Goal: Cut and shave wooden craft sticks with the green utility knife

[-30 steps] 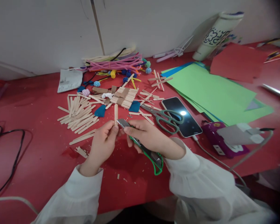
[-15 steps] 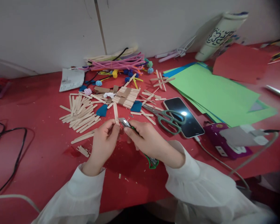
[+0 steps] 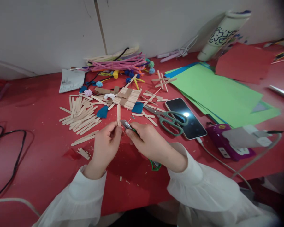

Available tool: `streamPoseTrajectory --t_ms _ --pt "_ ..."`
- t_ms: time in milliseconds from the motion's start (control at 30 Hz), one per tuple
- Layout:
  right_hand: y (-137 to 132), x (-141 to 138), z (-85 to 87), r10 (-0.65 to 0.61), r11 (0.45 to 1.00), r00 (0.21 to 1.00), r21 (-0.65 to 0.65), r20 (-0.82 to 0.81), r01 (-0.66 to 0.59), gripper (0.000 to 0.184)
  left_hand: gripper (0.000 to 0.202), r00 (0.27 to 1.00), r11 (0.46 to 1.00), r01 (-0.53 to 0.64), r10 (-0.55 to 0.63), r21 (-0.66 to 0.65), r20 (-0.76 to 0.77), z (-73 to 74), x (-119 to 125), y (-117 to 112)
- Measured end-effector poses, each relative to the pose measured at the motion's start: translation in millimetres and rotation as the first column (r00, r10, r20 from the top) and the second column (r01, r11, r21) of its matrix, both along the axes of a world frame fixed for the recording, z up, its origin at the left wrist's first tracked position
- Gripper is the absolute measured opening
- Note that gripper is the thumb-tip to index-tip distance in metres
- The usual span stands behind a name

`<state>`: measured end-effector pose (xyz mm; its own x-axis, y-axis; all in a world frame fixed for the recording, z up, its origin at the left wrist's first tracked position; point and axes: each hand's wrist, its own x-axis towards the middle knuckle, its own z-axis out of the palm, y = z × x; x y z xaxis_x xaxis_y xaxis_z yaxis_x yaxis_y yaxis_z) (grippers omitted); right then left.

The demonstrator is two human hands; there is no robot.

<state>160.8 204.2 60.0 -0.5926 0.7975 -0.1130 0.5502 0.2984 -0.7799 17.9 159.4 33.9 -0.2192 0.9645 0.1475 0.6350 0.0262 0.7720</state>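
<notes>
Between thumb and fingers, my left hand point(image 3: 107, 143) pinches a wooden craft stick point(image 3: 118, 114) that points up and away from me. My right hand point(image 3: 149, 138) is closed round a utility knife point(image 3: 126, 124), whose green end shows below the wrist. The knife's blade lies at the stick's right edge, just above my left fingertips; whether it cuts into the wood I cannot tell. Beyond the stick sits a panel of joined craft sticks point(image 3: 127, 97) with brown strips across it. Small wood chips point(image 3: 120, 178) are scattered under and around my hands.
Loose craft sticks point(image 3: 81, 115) are heaped at the left. To the right lie green-handled scissors point(image 3: 172, 123), partly over a phone point(image 3: 186, 119), and green paper point(image 3: 217, 91). Pink pipe cleaners point(image 3: 118, 64) line the wall. A purple power block point(image 3: 227, 142) and cables flank the right.
The craft stick has turned to stand more upright in my left hand. My right hand and the knife have barely shifted, the blade staying near the stick.
</notes>
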Motion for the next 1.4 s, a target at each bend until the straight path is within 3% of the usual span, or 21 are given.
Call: streamPoseTrajectory --t_ms 267,467,633,733,833,933,1000,1100,1167,1200,1233,1300,1400 --pt "-0.9 2.0 2.2 -0.002 0.991 0.998 -0.131 -0.065 -0.007 0.022 0.023 0.985 0.997 0.001 0.012 0.075 -0.174 2.4 6.4 -0.5" --pt "-1.6 -1.2 2.8 0.009 0.999 1.0 -0.043 -0.024 -0.01 0.019 0.024 1.0 1.0 -0.004 0.004 -0.002 -0.005 1.0 7.2 -1.3" --pt "-2.1 -1.3 -0.2 -0.008 0.988 0.996 -0.157 -0.093 -0.007 0.02 0.023 1.0 1.0 -0.014 0.014 0.021 0.022 0.2 4.9 -0.4" --pt "-0.2 -0.2 -3.7 -0.02 0.951 0.979 -0.307 -0.203 -0.044 0.019 0.022 1.0 1.0 -0.01 0.011 0.024 -0.026 0.1 2.3 0.9" --pt "3.0 0.4 -4.5 -0.076 0.863 0.956 -0.499 -0.284 -0.08 0.017 0.022 1.0 1.0 -0.004 0.005 0.027 -0.023 0.3 0.8 2.0" --pt "4.6 0.0 -2.9 -0.109 0.81 0.951 -0.58 -0.291 -0.085 0.015 0.022 1.0 1.0 0.005 -0.005 0.022 0.019 0.4 0.3 2.3" --pt "3.3 -0.9 -1.8 -0.074 0.857 0.961 -0.51 -0.268 -0.076 0.017 0.022 1.0 1.0 0.002 -0.002 0.014 0.022 0.2 0.2 2.3" --pt "-1.7 -2.8 -0.4 -0.025 0.984 0.994 -0.177 -0.104 0.006 0.018 0.022 1.0 1.0 -0.007 0.007 -0.002 0.018 0.0 0.6 2.1" --pt "-4.6 -3.7 0.3 -0.04 0.999 0.999 0.011 0.022 0.04 0.016 0.022 1.0 1.0 -0.009 0.009 -0.01 0.019 0.1 1.3 2.0" --pt "-5.3 -3.9 0.4 -0.049 0.998 0.998 0.041 0.05 0.047 0.015 0.023 1.0 1.0 -0.01 0.01 -0.01 0.01 0.2 1.6 2.0" --pt "-5.4 -3.8 0.2 -0.049 0.999 0.998 0.02 0.041 0.048 0.015 0.022 1.0 1.0 -0.012 0.012 -0.007 -0.009 0.3 2.0 1.9" --pt "-4.1 -3.0 -0.8 -0.034 0.99 0.998 -0.142 -0.056 0.026 0.017 0.022 0.997 1.0 -0.017 0.017 0.006 -0.069 0.0 2.4 1.8" --pt "-1.8 -1.8 -2.6 -0.046 0.918 0.973 -0.394 -0.226 -0.048 0.02 0.022 0.991 0.999 -0.014 0.018 0.031 -0.131 -1.0 2.5 1.4"
